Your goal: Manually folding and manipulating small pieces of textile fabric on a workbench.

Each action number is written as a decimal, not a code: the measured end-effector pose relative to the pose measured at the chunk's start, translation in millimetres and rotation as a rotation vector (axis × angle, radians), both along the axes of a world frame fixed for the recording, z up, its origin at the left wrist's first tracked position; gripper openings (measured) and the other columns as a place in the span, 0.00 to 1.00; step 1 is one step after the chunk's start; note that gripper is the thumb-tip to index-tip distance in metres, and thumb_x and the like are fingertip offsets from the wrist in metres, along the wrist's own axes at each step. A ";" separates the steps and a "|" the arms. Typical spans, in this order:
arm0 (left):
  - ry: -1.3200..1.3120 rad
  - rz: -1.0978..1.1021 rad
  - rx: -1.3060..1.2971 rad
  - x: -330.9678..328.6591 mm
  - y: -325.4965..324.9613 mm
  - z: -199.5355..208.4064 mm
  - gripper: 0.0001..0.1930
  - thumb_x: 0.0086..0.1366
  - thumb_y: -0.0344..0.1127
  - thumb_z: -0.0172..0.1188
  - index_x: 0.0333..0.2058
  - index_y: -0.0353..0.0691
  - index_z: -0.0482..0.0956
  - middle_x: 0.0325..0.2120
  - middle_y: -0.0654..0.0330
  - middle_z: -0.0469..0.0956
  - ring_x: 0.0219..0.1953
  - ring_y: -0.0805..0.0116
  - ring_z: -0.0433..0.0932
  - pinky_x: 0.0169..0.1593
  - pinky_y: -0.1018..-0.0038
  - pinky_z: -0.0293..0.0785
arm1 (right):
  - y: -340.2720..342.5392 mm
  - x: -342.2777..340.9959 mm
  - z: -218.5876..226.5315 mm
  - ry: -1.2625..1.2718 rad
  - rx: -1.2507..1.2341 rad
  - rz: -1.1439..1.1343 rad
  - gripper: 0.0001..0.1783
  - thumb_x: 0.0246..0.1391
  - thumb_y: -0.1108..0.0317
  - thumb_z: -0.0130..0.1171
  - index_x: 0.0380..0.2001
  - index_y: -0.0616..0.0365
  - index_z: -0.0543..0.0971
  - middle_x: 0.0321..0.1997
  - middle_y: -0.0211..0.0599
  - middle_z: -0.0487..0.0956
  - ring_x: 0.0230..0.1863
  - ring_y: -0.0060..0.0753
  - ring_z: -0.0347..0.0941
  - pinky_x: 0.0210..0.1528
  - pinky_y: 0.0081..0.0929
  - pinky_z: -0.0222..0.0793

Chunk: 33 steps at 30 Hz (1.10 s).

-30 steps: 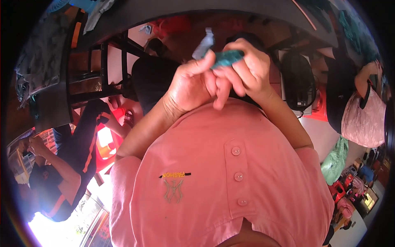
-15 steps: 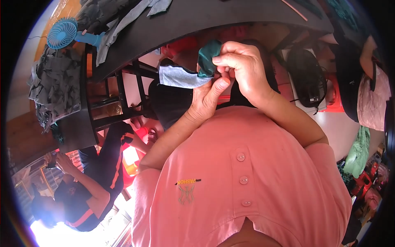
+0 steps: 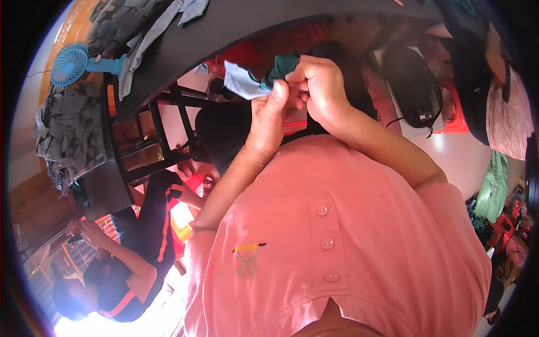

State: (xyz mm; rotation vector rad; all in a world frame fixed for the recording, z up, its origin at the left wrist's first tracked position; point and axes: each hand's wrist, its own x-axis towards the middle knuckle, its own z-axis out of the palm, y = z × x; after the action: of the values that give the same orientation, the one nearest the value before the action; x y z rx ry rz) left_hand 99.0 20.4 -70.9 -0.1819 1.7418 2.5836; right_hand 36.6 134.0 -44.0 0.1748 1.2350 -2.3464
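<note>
Two hands are close together, between the pink shirt (image 3: 281, 196) and the black table (image 3: 247, 25). The left hand (image 3: 266, 123) grips the light grey cloth (image 3: 241, 82) under its thumb; the right hand (image 3: 327, 90), fingers curled, pinches the dark green cloth (image 3: 279, 68) beside it. Compared with half a second ago, the green is more bunched and the grey end tilts upward. I judge the piece is being turned. Whether both cloths are sewn together, I cannot tell.

Apparently a textile workshop; grey cloth pieces (image 3: 73, 129) lie heaped near a dark table (image 3: 241, 19); another person (image 3: 120, 283) is nearby.
</note>
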 end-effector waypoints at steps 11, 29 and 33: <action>-0.193 -0.053 0.299 -21.3 -16.8 25.0 0.16 0.58 0.32 0.66 0.40 0.25 0.79 0.37 0.52 0.80 0.29 0.65 0.79 0.29 0.72 0.77 | 0.1 16.1 -6.7 0.139 0.089 0.148 0.07 0.43 0.72 0.55 0.16 0.63 0.74 0.15 0.33 0.70 0.14 0.24 0.65 0.17 0.24 0.57; -0.097 -0.342 0.495 0.6 -9.1 21.5 0.21 0.65 0.48 0.57 0.33 0.29 0.76 0.23 0.48 0.77 0.22 0.58 0.76 0.29 0.68 0.74 | 35.7 -6.4 -5.4 1.409 0.557 -0.062 0.10 0.44 0.82 0.58 0.33 0.61 0.77 0.25 0.38 0.77 0.25 0.38 0.77 0.26 0.26 0.71; -0.114 -0.579 0.597 5.8 -2.0 37.2 0.24 0.68 0.48 0.53 0.33 0.25 0.74 0.22 0.43 0.76 0.20 0.56 0.76 0.19 0.70 0.72 | 44.4 -2.7 4.5 1.296 0.338 0.047 0.06 0.49 0.79 0.56 0.33 0.62 0.77 0.27 0.39 0.77 0.24 0.34 0.75 0.28 0.25 0.71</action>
State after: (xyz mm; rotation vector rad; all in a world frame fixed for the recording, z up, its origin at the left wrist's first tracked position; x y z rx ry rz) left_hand 104.8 18.4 -33.7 0.1621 0.7618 2.4318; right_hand 33.9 178.4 -39.6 -1.4415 2.0899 -2.0931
